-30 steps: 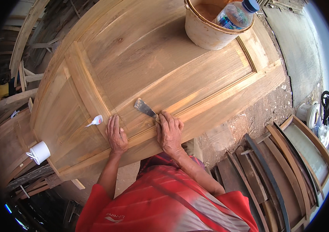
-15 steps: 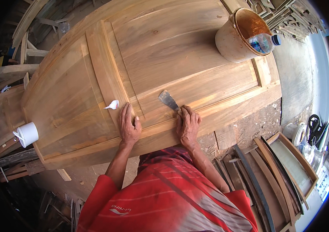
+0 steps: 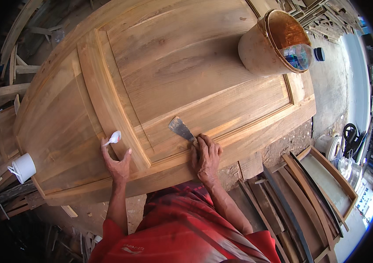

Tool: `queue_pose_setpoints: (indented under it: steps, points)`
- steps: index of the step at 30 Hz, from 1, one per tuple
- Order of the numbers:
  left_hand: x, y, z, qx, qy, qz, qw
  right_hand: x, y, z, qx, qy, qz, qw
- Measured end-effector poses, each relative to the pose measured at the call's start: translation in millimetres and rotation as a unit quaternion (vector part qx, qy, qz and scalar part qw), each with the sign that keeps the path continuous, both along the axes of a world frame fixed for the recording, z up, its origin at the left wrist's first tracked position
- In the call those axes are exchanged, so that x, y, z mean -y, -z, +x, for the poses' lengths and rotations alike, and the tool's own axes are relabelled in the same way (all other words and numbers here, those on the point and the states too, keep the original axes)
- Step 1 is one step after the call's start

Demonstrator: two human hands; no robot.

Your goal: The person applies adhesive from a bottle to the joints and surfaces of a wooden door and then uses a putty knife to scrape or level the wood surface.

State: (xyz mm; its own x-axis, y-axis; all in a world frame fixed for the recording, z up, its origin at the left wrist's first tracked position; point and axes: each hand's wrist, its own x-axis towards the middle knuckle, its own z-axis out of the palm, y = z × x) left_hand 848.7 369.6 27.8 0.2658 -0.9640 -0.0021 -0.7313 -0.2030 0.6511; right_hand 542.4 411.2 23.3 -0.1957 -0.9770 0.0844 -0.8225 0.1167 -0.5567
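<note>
Clock set with 12 at the top of the head view.

Door [image 3: 169, 65]: lies flat, panelled face up, filling the view from 9 through 12 to 3 in front of the person.

Right hand [image 3: 207, 158]: near the door's close edge, fingers curled round the handle of the scraper [image 3: 180, 127]. Blade points to 11 from the hand, over the panel.

Left hand [image 3: 117, 165]: fingers part-open, thumb spread well away from the index. White tube [image 3: 115, 137] at 12 from the palm; index tip at its narrow end. Contact cannot be told; no closed grip visible.

Bucket [image 3: 253, 50]: on the door, at 1 from the right hand, inner wall stained orange-brown, bottle [image 3: 299, 57] leaning in its mouth. Tub [image 3: 24, 167]: at 9 from the left hand, by the door's left end.

Progress, judged: frame, mouldings and panels appear all in place. Wood looks bare, tone patchy, no even coat discernible, so the surface seems unfinished. How much is worked, and how much left, cannot be read.
</note>
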Motion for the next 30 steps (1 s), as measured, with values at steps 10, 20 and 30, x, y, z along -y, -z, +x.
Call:
queue_pose_setpoints:
  steps: [10, 20, 30]
  points:
    - [28.3, 15.9, -9.4, -0.042, 0.033, -0.057, 0.997, -0.7, 5.7, 0.3, -0.016, 0.009, -0.016, 1.0]
    - [28.2, 26.7, -4.7, -0.016, 0.028, -0.082, 0.996, 3.0, -3.9, 1.1, -0.02, 0.007, 0.021, 1.0]
    - [31.7, 27.9, -5.1, -0.023, 0.064, -0.087, 0.994, 2.8, 2.8, 0.1, -0.026, 0.009, 0.003, 1.0]
